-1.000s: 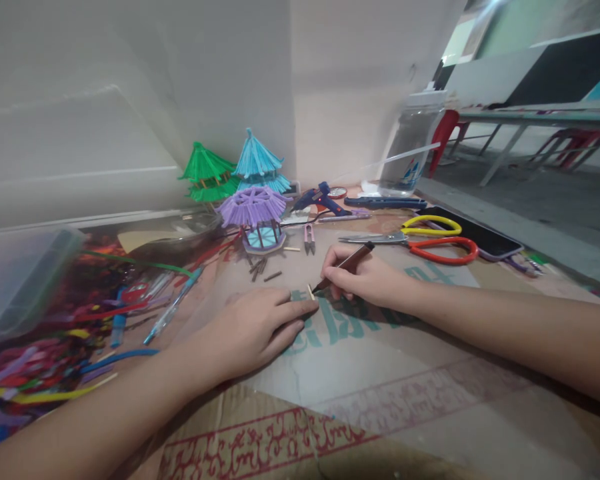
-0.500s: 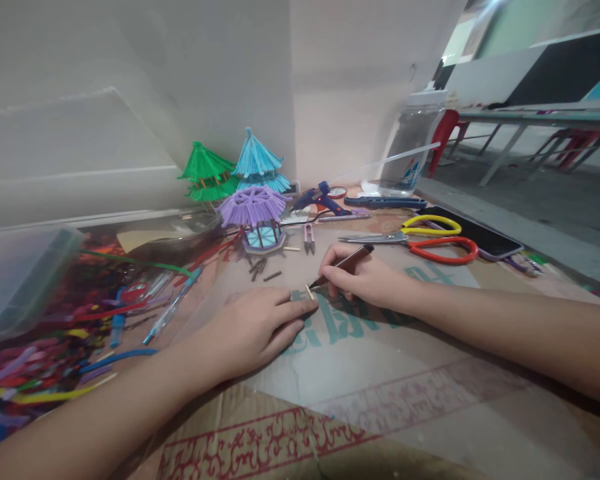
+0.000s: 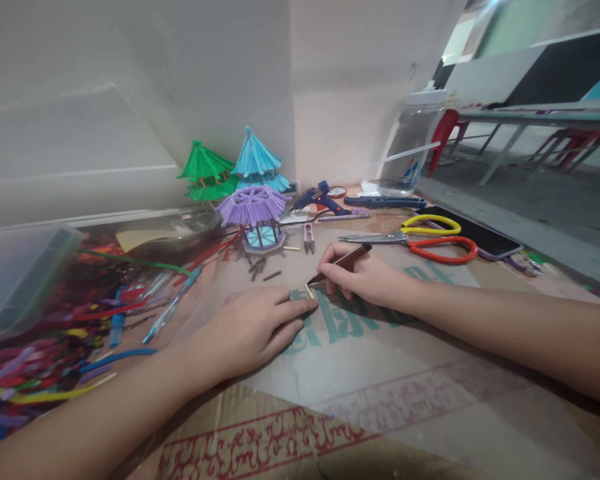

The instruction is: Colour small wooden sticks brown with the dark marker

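Observation:
My right hand (image 3: 353, 270) is closed round a dark brown marker pen (image 3: 347, 257), its tip at the far end of a short pale stick (image 3: 309, 291). My left hand (image 3: 265, 323) lies flat on the plastic-covered table (image 3: 360, 393), its index fingertip against the stick's near end. Several short brown sticks (image 3: 272, 275) lie beyond the left hand. Behind them stands a small pavilion (image 3: 254, 217) with a purple roof and a light blue floor. A pair of pink-handled snips (image 3: 309, 239) lies right of it.
Behind stand a green-roofed model (image 3: 207, 170) and a light blue-roofed one (image 3: 260, 160). A glue gun (image 3: 325, 199), scissors (image 3: 415, 238), a phone (image 3: 475, 230) and a large clear bottle (image 3: 413, 143) are at back right. Colourful fuzzy stems (image 3: 35, 373) and a plastic box (image 3: 25, 280) crowd the left.
The marker's tip has shifted slightly left and up, to the far end of the pale stick. My left hand has stayed in place.

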The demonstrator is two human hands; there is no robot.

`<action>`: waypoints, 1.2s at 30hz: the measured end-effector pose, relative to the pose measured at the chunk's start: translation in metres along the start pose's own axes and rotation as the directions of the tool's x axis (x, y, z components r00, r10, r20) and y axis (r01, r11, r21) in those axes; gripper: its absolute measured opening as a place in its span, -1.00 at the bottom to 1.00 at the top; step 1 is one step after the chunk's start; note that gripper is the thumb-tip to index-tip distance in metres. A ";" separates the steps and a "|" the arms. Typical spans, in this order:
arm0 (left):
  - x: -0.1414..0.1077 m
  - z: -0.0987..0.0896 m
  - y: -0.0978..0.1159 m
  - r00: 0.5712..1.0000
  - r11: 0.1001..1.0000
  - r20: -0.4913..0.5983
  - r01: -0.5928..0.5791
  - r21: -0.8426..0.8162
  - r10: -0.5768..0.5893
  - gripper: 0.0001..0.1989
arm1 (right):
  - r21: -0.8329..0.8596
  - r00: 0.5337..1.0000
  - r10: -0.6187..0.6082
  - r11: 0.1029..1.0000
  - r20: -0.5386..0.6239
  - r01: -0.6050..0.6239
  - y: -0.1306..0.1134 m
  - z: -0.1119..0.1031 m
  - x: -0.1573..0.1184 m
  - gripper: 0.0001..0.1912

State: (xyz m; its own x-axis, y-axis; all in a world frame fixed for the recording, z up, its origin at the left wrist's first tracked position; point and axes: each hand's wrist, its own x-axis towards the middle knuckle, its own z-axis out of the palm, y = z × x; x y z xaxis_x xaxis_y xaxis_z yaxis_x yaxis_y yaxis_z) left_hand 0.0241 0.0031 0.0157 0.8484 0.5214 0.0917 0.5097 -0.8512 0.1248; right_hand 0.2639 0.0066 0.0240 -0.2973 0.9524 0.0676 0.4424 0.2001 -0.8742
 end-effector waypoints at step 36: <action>0.002 0.000 0.000 1.000 1.000 0.004 -0.002 0.019 0.002 -0.58 | 0.051 0.998 0.065 0.997 0.013 -0.066 -0.005 0.001 0.002 -0.88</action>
State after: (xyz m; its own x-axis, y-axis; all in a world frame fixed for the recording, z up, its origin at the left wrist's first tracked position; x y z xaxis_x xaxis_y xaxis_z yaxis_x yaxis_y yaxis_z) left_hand 0.0261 0.0044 0.0161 0.8496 0.5199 0.0884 0.5110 -0.8531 0.1056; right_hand 0.2605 0.0071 0.0282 -0.2785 0.9604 0.0044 0.4174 0.1251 -0.9001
